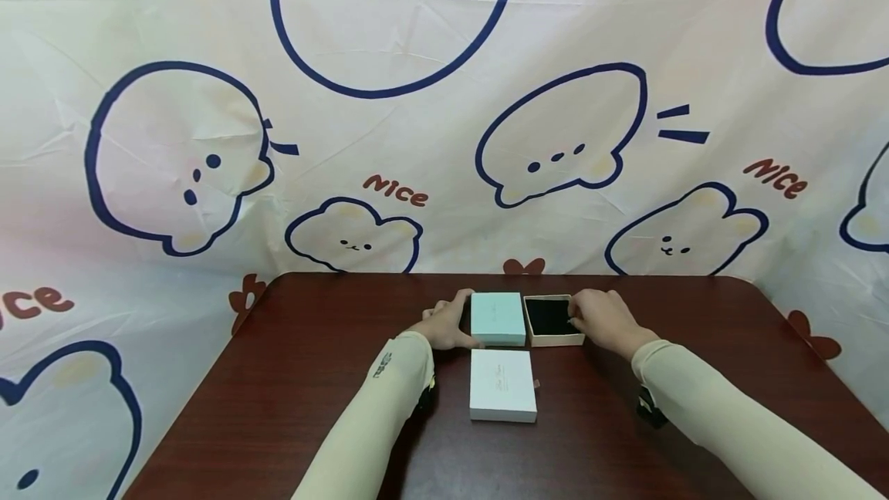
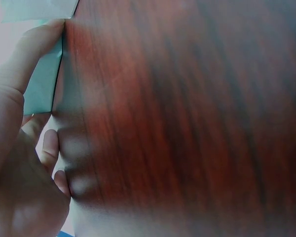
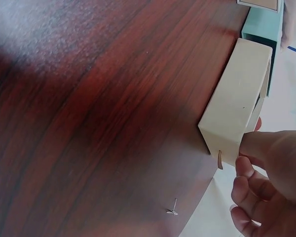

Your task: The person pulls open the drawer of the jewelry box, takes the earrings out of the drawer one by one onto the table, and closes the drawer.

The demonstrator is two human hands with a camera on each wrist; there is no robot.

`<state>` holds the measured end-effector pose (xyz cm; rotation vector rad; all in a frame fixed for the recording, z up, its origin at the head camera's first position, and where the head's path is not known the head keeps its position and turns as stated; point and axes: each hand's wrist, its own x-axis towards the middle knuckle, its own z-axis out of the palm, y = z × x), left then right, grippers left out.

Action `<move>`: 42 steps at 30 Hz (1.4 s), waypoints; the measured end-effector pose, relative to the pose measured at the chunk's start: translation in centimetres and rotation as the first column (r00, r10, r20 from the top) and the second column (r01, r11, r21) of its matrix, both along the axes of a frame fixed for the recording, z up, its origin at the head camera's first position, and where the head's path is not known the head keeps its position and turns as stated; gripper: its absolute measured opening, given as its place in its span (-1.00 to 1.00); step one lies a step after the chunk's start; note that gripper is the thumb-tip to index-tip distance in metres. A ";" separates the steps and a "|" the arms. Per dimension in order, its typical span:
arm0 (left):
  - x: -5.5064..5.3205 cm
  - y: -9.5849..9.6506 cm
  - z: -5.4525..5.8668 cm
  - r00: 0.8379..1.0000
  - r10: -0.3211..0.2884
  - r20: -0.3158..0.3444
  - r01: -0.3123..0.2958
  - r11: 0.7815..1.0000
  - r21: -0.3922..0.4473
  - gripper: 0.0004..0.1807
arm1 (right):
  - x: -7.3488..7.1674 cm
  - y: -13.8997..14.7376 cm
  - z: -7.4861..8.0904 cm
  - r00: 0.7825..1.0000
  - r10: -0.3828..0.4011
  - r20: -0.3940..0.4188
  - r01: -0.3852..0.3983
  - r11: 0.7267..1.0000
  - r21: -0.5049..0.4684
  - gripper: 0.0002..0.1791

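A turquoise box (image 1: pixel 497 318) lies shut at the table's far side. My left hand (image 1: pixel 445 323) grips it from the left, the thumb (image 2: pixel 44 39) along its near corner and the other fingers toward its far side. Right beside it stands an open cream box (image 3: pixel 237 89) with a dark lining (image 1: pixel 547 317). My right hand (image 1: pixel 606 318) pinches its right wall, the thumb over the rim and the curled fingers (image 3: pixel 244 190) outside by a small ribbon tab (image 3: pixel 220 160). What the thumb touches inside is hidden.
In front of the turquoise box lies a white box (image 1: pixel 503 386) with faint lettering and a small tab on its right. A tiny silver piece with a thin stem (image 3: pixel 172 211) lies on the dark wood table (image 1: pixel 312 376). A printed cloth (image 1: pixel 444 137) hangs behind the far edge.
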<state>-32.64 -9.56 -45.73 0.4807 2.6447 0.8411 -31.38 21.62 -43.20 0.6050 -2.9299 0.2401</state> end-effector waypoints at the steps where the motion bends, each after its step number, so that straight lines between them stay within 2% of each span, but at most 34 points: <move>1: 0.0 0.0 0.0 1.000 -0.001 0.000 0.001 1.000 -0.004 0.20 | 0.0 0.0 0.0 1.000 -0.001 -0.001 0.001 1.000 0.005 -0.96; 31: 0.3 0.0 0.2 1.000 0.008 -0.011 -0.008 1.000 0.005 0.19 | -0.1 -0.4 -0.2 1.000 -0.017 -0.007 0.017 1.000 0.018 -0.89; 42: 0.1 0.0 -0.1 1.000 0.008 -0.017 -0.008 1.000 -0.002 0.19 | 0.1 -0.6 0.2 0.999 -0.038 0.030 0.037 0.999 0.025 -0.86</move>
